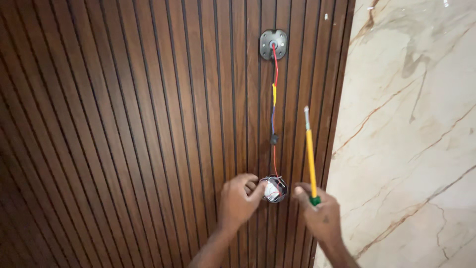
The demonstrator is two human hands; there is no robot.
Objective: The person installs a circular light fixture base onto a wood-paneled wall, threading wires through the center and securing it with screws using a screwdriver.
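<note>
Left hand pinches a small round fitting hanging on wires below a metal mounting plate; right hand grips a yellow screwdriver upright. Slatted wood panel, marble wall adjoining.

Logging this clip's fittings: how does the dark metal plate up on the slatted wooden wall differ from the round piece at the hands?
The dark octagonal metal plate sits flat on the wall, untouched; the round silvery fitting hangs lower, pinched by the left hand. The plate is matte dark; the fitting is shiny with a white centre. Red wire links both.
</note>
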